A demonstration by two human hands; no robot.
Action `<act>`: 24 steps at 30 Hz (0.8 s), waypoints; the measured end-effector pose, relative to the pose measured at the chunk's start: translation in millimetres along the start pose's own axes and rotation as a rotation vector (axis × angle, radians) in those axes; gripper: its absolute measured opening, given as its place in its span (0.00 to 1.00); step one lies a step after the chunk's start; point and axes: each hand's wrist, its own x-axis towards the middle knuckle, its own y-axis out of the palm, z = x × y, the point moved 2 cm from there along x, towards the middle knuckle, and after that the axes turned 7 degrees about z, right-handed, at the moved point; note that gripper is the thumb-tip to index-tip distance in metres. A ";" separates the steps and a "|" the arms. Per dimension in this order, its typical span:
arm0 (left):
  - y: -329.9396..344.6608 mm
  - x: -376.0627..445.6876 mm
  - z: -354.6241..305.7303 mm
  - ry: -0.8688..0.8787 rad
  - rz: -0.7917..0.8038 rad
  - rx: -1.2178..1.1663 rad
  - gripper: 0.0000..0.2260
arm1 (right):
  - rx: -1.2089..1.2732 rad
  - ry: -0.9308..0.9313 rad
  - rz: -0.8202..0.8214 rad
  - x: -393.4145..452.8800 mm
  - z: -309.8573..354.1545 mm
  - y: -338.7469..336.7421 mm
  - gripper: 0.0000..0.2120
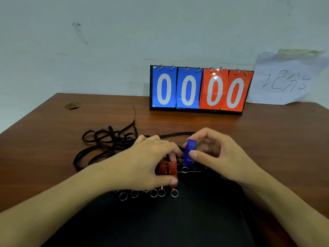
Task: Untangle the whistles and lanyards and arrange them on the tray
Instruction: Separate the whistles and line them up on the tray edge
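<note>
My right hand [219, 155] pinches a blue whistle [188, 154] upright between thumb and fingers, its key ring [184, 169] touching the black tray [204, 220]. My left hand [147, 163] lies over a row of whistles on the tray, thumb and fingers around the orange whistles [169, 171]. Several metal key rings [153, 193] stick out below that hand. A tangle of black lanyards [106, 141] lies on the table to the left, and one strap [176, 134] runs behind both hands.
A flip scoreboard [200, 90] reading 00 00 stands at the back of the brown wooden table [44, 148]. A paper sheet with handwriting [286, 81] leans on the wall at the right. A round hole [72, 106] sits in the tabletop at the far left.
</note>
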 end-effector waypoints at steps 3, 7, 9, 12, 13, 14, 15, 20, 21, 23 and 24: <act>0.0 0.6 0.9 -0.001 0.012 0.000 0.25 | -0.048 -0.023 0.088 -3.8 3.0 0.3 0.11; -2.3 -0.1 3.6 0.009 0.032 -0.093 0.25 | -0.142 -0.034 0.185 -5.9 3.6 4.8 0.10; -4.7 -0.7 5.8 0.019 0.037 -0.101 0.25 | -0.174 -0.029 0.196 -5.0 2.8 6.1 0.10; -12.3 -2.2 10.4 0.020 0.057 -0.115 0.26 | -0.246 -0.024 0.177 -4.7 0.3 8.2 0.10; -16.3 -3.9 11.5 0.016 0.060 -0.113 0.26 | -0.276 -0.021 0.162 -4.8 -0.7 8.7 0.11; -20.4 -6.4 12.5 0.013 0.056 -0.105 0.25 | -0.302 -0.021 0.146 -4.9 -1.7 8.6 0.11; -24.5 -9.5 13.6 0.009 0.047 -0.095 0.24 | -0.324 -0.021 0.134 -4.6 -2.6 8.6 0.11; -40.9 -39.3 32.5 -0.039 -0.005 -0.086 0.19 | -0.401 -0.005 0.150 -2.2 -4.7 11.4 0.14; -41.5 -46.7 39.0 -0.049 -0.027 -0.113 0.18 | -0.424 -0.010 0.167 -1.8 -4.6 12.4 0.15; -38.2 -59.8 53.7 -0.049 -0.168 -0.203 0.13 | -0.481 -0.019 0.192 -1.4 -4.5 13.7 0.17; -34.4 -65.3 62.1 -0.043 -0.280 -0.251 0.10 | -0.509 -0.022 0.191 -1.6 -4.4 14.0 0.18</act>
